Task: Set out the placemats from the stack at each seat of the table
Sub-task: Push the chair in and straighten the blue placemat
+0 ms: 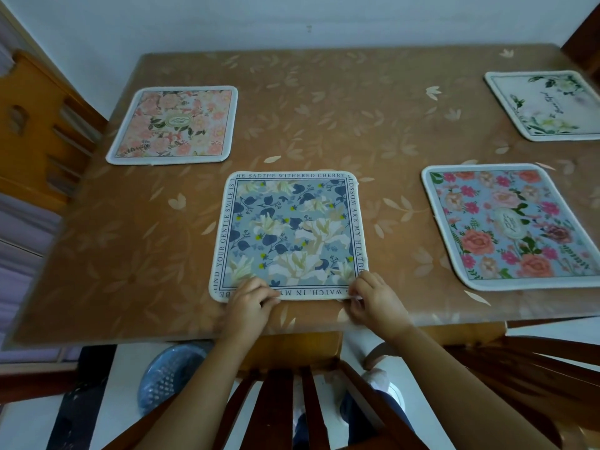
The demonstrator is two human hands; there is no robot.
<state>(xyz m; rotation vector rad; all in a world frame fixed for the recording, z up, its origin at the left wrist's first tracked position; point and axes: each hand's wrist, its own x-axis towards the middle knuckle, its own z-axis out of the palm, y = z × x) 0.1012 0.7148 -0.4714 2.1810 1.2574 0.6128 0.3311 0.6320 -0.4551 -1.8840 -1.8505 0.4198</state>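
The blue mat [289,235] lies flat on the brown table [324,108], in the near middle, right in front of the person; the left hand [250,300] has its fingers curled on the near edge of the mat and looks to be pinching it; the right hand [373,298] pinches the near right corner; both hands sit close to the table's near edge, above the back of a wooden chair [292,401]

Three more mats are out: a pink mat [173,125] at the far left, a rose mat [509,225] at the near right, and a white mat [548,105] at the far right; they are well apart from each other; I can see no stack

The blue mat looks thin, soft and light, like cloth, so it would bend and flop if held by one corner; it is best to hold it by two corners or by one edge with both hands, then slide it; the table top looks shiny, so the mat may slip easily
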